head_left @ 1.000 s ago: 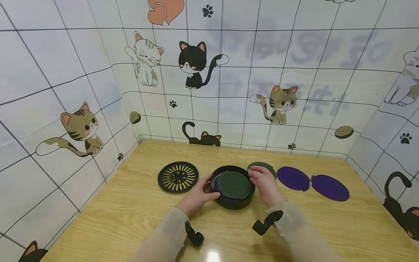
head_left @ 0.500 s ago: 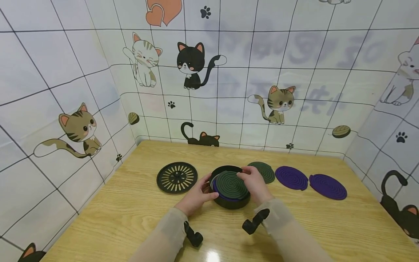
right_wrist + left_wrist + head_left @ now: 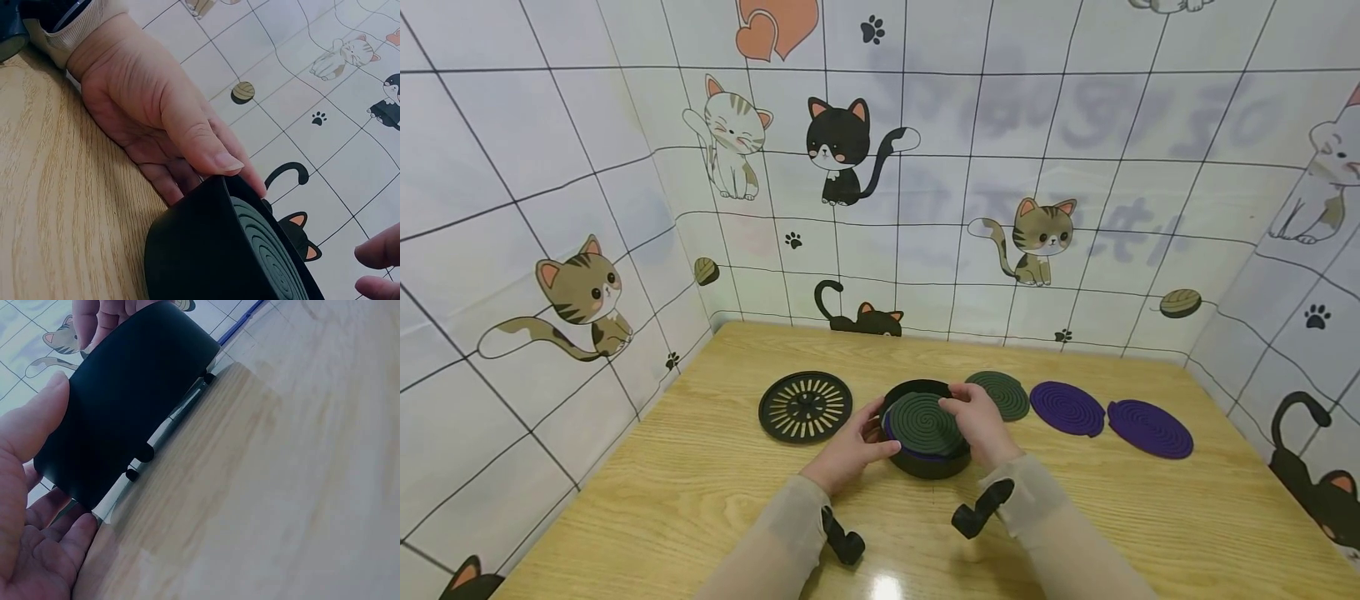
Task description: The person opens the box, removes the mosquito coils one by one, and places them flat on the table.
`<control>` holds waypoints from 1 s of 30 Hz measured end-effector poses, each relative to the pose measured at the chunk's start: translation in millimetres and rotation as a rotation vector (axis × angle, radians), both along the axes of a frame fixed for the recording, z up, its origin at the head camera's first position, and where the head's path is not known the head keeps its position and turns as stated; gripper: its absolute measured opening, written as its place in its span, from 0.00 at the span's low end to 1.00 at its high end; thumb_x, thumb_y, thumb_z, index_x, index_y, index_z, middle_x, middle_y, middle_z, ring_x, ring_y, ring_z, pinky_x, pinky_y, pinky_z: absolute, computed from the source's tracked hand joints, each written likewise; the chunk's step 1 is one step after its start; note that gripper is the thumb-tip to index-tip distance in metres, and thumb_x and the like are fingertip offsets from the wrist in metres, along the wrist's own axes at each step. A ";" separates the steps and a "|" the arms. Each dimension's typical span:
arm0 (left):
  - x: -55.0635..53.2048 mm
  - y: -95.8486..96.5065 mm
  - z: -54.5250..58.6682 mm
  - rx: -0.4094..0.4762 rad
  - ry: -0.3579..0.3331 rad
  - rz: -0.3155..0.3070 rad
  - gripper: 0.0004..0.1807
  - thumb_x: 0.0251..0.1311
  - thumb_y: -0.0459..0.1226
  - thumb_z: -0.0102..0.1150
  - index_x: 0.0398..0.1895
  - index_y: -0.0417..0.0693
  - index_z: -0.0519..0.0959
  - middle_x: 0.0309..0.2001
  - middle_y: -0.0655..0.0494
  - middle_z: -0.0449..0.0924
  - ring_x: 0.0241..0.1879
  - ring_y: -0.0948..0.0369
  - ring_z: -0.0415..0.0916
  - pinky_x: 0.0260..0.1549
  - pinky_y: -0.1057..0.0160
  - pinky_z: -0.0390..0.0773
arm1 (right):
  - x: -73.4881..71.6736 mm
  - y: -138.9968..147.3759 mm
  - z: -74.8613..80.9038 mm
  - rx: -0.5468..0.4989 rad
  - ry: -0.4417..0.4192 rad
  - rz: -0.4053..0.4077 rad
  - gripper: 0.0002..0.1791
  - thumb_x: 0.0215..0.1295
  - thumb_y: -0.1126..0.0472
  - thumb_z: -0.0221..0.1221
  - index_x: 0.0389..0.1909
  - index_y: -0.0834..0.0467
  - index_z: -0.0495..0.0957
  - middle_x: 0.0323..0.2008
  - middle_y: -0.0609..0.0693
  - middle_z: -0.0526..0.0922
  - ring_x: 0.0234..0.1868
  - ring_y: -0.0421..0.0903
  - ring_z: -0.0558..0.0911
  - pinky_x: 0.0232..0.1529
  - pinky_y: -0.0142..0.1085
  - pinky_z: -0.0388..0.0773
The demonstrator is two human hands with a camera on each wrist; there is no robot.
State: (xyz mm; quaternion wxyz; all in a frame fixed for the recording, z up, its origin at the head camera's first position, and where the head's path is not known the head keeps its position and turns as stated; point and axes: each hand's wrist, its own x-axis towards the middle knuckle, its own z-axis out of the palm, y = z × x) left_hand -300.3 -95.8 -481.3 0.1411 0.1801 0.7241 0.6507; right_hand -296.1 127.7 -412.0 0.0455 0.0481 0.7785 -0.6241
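Observation:
A black round mosquito coil holder [image 3: 929, 468] stands on the wooden table. Inside it lies a green mosquito coil [image 3: 925, 423], with a purple edge showing beneath. My left hand [image 3: 850, 450] grips the holder's left side, thumb near the rim; in the left wrist view the fingers reach around the holder's dark wall [image 3: 125, 400]. My right hand [image 3: 981, 425] is at the far right rim, its thumb over the green coil. In the right wrist view the right fingertips [image 3: 378, 253] show only at the edge, with a gap between them. Whether they touch the coil is hard to tell.
A black slotted round lid [image 3: 806, 407] lies left of the holder. To the right lie another green coil [image 3: 1003, 395] and two purple coils [image 3: 1067, 408], the farther purple coil [image 3: 1150, 429] near the table's right side. A cat-patterned wall covering [image 3: 925, 250] stands behind the table.
My right hand moved left from beside the holder to its rim, over the green coil. The coil inside shifted slightly left. My left hand kept its grip on the holder.

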 end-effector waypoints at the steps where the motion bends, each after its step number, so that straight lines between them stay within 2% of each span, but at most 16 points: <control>1: 0.0 0.0 0.1 -0.002 0.003 0.000 0.49 0.59 0.44 0.66 0.77 0.50 0.46 0.73 0.48 0.53 0.70 0.52 0.56 0.64 0.55 0.64 | -0.2 -0.3 -0.2 0.005 -0.004 0.001 0.26 0.70 0.61 0.53 0.66 0.64 0.61 0.65 0.61 0.61 0.67 0.62 0.59 0.67 0.61 0.53; 9: -0.9 0.3 -1.6 0.002 0.004 0.005 0.48 0.59 0.43 0.66 0.76 0.50 0.47 0.73 0.48 0.53 0.70 0.52 0.56 0.65 0.54 0.63 | -2.0 -4.0 -1.8 0.048 -0.026 0.024 0.26 0.71 0.60 0.52 0.66 0.63 0.60 0.67 0.64 0.58 0.66 0.63 0.59 0.65 0.61 0.55; 22: -0.4 0.7 -0.3 0.006 -0.007 0.010 0.48 0.58 0.44 0.67 0.76 0.52 0.48 0.73 0.48 0.53 0.70 0.52 0.56 0.64 0.54 0.63 | -3.2 -5.9 -5.0 0.035 -0.027 -0.007 0.25 0.71 0.61 0.51 0.66 0.62 0.62 0.66 0.63 0.60 0.65 0.63 0.61 0.64 0.60 0.58; 30: -1.4 0.9 -0.4 -0.005 0.002 0.014 0.48 0.58 0.44 0.67 0.76 0.52 0.49 0.72 0.49 0.54 0.69 0.53 0.58 0.65 0.54 0.63 | -3.6 -6.1 -3.6 0.074 -0.040 0.000 0.24 0.71 0.62 0.50 0.66 0.64 0.63 0.64 0.64 0.63 0.64 0.64 0.62 0.63 0.61 0.59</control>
